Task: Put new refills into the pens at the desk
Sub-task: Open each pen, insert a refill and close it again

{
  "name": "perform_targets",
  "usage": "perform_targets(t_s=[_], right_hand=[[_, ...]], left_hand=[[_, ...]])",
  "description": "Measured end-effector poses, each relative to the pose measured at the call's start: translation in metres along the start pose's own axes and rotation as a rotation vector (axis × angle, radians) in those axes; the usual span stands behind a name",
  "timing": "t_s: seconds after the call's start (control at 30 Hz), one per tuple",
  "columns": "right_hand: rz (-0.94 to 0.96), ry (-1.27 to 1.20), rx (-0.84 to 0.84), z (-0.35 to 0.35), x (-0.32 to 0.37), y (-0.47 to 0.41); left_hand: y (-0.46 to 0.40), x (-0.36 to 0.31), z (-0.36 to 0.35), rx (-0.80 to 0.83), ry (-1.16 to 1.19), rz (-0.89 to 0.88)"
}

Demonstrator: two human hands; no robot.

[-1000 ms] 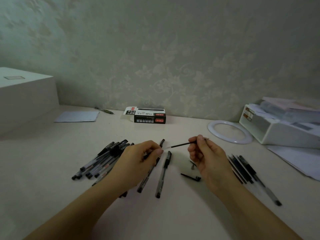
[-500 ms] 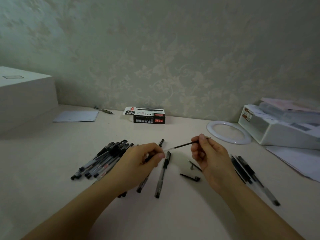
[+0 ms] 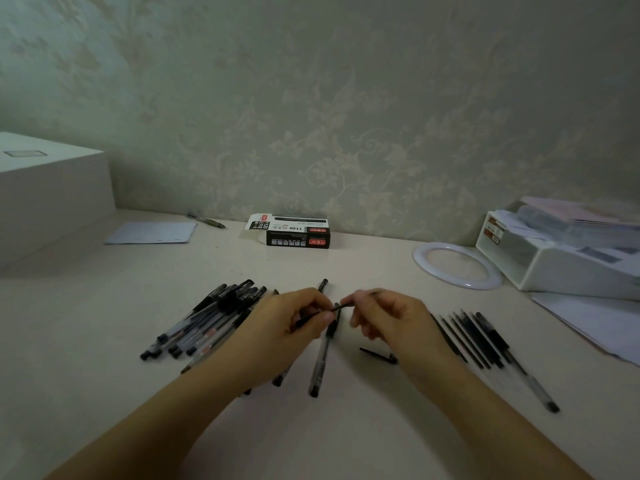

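Since a moment ago my two hands have drawn together, and most of the refill (image 3: pixel 337 308) that showed between them is now hidden. My left hand (image 3: pixel 290 323) curls round a pen barrel (image 3: pixel 304 320), thumb and fingers closed on it just above the desk (image 3: pixel 104 393). My right hand (image 3: pixel 391 318) pinches the refill's far end between thumb and forefinger, with the other fingers loosely bent; only a short dark piece shows between my fingertips.

Directly under my hands two pens lie on the desk, one (image 3: pixel 320 363) pointing back toward me. A small black pen part (image 3: pixel 377 355) lies beside my right wrist. To the left sits a heap of pens (image 3: pixel 204 323), and to the right a row of refills and pens (image 3: pixel 485 344).

Farther back, against the wall, stands a black and white box (image 3: pixel 298 232). A white ring (image 3: pixel 457 266) lies to the right, next to a white tray of papers (image 3: pixel 554 265).
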State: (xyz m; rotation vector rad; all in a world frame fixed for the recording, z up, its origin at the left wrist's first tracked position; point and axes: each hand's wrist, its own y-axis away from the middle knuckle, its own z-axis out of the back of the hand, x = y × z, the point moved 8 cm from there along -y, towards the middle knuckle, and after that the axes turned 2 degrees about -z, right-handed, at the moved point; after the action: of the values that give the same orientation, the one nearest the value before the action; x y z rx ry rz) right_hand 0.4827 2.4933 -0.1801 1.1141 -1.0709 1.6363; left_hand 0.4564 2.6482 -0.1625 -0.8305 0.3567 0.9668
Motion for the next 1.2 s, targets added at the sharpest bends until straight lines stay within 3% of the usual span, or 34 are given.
perform_targets(t_s=[0.07,0.27,0.67,0.77,0.87,0.93,1.07,1.2], right_hand=[[0.044,0.220,0.025,-0.005,0.003,0.001],[0.156,0.674,-0.207,0.039,0.011,-0.001],[0.045,0.946,-0.016,0.035,-0.007,-0.006],[0.089,0.880,-0.060,0.033,-0.001,-0.004],[0.113,0.519,-0.159,0.037,0.009,-0.001],[0.092,0.345,-0.088,0.028,0.008,-0.001],[0.059,0.287,0.063,0.011,0.001,0.000],[0.081,0.258,0.063,0.007,0.003,0.001]], left_hand=[[0.000,0.000,0.002,-0.025,0.006,-0.005],[0.000,0.005,0.005,-0.031,-0.015,0.005],[0.004,0.005,-0.012,0.084,-0.150,0.016],[0.005,0.006,-0.018,0.068,-0.176,0.027],[0.004,0.000,-0.023,0.036,-0.156,0.007],[0.003,-0.003,-0.025,0.023,-0.139,-0.005],[0.002,-0.004,-0.023,-0.001,-0.128,-0.005],[0.003,-0.006,-0.023,0.018,-0.121,-0.012]])
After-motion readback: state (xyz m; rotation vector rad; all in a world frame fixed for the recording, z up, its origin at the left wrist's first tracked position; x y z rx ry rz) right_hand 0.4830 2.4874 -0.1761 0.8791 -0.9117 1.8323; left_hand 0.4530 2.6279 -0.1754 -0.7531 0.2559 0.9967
